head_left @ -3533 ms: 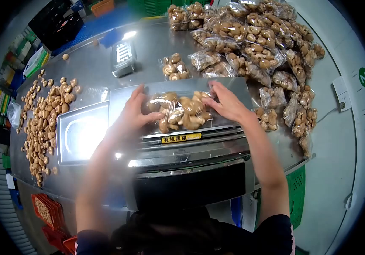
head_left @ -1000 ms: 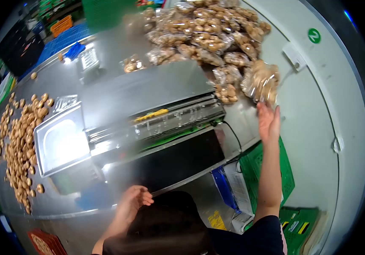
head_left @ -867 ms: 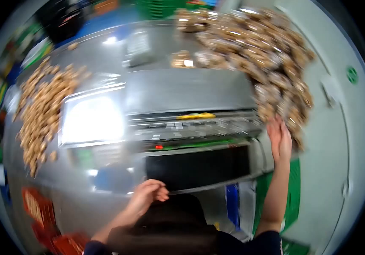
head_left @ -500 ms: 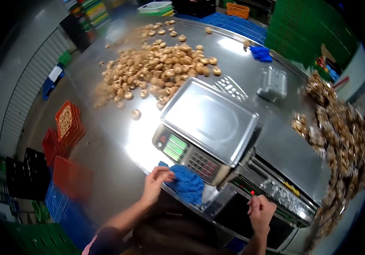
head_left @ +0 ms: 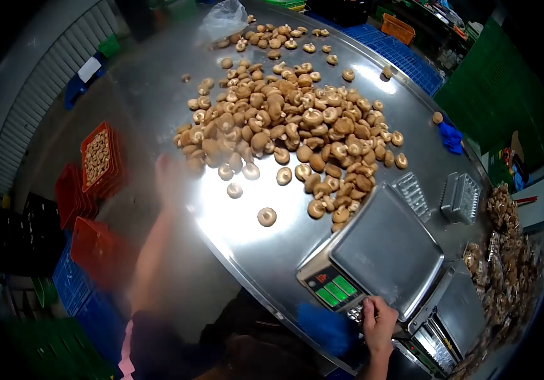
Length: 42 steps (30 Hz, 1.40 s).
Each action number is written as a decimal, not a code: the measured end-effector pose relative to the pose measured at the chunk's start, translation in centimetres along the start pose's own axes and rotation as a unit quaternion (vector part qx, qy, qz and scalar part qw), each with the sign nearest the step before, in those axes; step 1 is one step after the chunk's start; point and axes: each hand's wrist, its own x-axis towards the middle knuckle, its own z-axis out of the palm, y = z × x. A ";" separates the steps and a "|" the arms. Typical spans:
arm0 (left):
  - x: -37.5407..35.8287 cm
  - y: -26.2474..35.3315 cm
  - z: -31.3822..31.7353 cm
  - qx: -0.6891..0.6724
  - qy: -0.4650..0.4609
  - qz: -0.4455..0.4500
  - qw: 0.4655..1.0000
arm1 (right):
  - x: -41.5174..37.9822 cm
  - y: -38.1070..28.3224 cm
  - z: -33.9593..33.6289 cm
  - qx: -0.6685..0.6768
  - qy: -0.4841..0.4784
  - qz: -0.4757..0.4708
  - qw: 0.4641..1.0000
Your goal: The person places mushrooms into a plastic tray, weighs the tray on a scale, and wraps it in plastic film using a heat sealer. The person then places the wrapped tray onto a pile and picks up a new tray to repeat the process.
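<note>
My left hand (head_left: 167, 177) reaches out over the left edge of the steel table, near the mushroom pile. It is smeared by motion, so its fingers cannot be made out. Brown shiitake mushrooms (head_left: 278, 117) lie in a broad heap, with a few loose ones in front. My right hand (head_left: 378, 320) is closed, fingers curled with no object showing, just over the keypad (head_left: 355, 312) of a weighing scale (head_left: 389, 247). The scale's pan is bare and its display (head_left: 335, 290) glows green. A blurred blue cloth (head_left: 325, 326) lies left of my right hand.
Clear plastic trays (head_left: 460, 197) and a blue crumpled item (head_left: 450, 137) sit at the right. Bagged mushrooms (head_left: 512, 278) pile up beyond a wrapping machine (head_left: 455, 316). A clear plastic bag (head_left: 224, 22) lies at the back. Red crates (head_left: 102, 161) stand on the floor left.
My left hand has moved from beside the blue cloth out to the far left. My right hand has moved to the scale's keypad. The view has shifted, bringing the mushroom heap nearer the middle.
</note>
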 end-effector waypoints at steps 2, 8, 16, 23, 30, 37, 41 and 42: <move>3.6 -0.1 -0.7 0.164 0.008 0.026 0.986 | 1.3 -1.4 1.4 0.021 -0.008 0.013 1.000; 11.4 -3.9 -2.1 0.468 -0.076 0.118 0.873 | 6.0 -3.0 1.9 -0.060 0.001 0.013 0.998; 9.3 -4.1 3.3 0.079 -0.101 -0.064 0.990 | 21.1 7.4 -4.5 0.073 0.265 0.025 0.961; 0.4 -5.3 14.4 0.026 0.024 -0.128 0.991 | 30.9 18.9 -8.1 -0.256 0.071 0.058 0.962; -3.5 -4.3 23.3 0.427 -0.134 0.315 0.837 | 32.3 19.7 -6.6 -0.294 0.004 0.084 0.952; -6.1 -0.4 24.9 0.249 -0.156 0.192 0.936 | 32.1 17.0 -6.8 -0.343 0.023 0.036 0.938; -11.0 3.5 20.9 0.210 -0.104 0.064 0.970 | 31.4 16.2 -7.4 -0.399 0.026 0.016 0.916; -12.0 3.8 19.3 0.261 -0.093 0.074 0.958 | 31.4 16.0 -7.3 -0.411 0.023 0.013 0.911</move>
